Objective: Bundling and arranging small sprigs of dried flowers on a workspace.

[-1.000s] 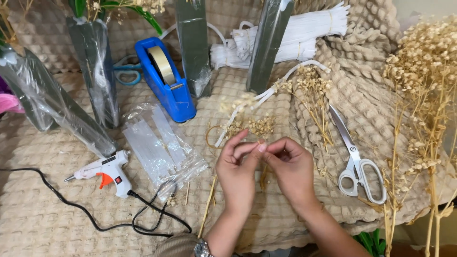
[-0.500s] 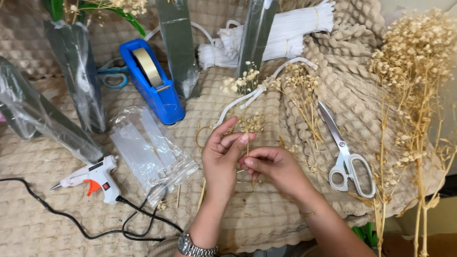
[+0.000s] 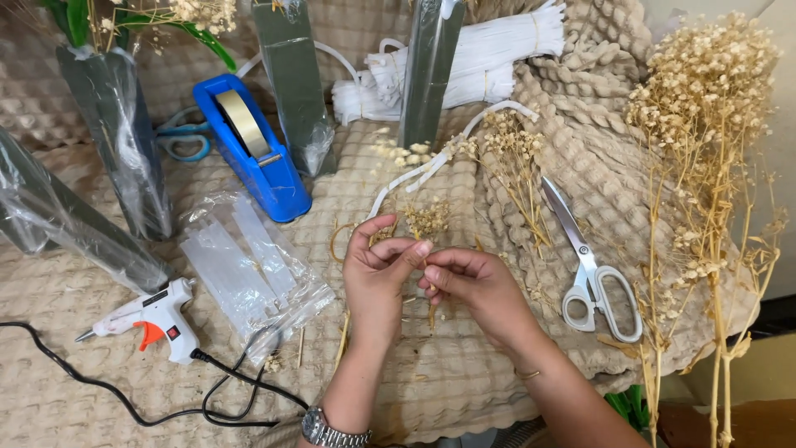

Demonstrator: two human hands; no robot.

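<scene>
Your left hand [image 3: 377, 270] and right hand [image 3: 473, 286] pinch dried sprig [image 3: 427, 220] together. Scissors [image 3: 590, 270] right, glue gun [image 3: 145, 319] and tape dispenser [image 3: 253, 149] left. Beige waffle blanket [image 3: 99, 398] underneath.

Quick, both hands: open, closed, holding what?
Left hand: closed, pinching the small dried flower sprig.
Right hand: closed, pinching the same sprig's stem.

The tape dispenser [image 3: 253, 149] is bright blue, its tape roll tan. The glue gun [image 3: 145, 319] is white with an orange trigger and a black cord [image 3: 166, 406]. The scissors [image 3: 593, 265] are silver with pale grey handles. The waffle-textured blanket [image 3: 597, 166] is beige; the dried flowers [image 3: 705, 108] are straw-coloured; the bundled cords [image 3: 464, 62] are white.
</scene>
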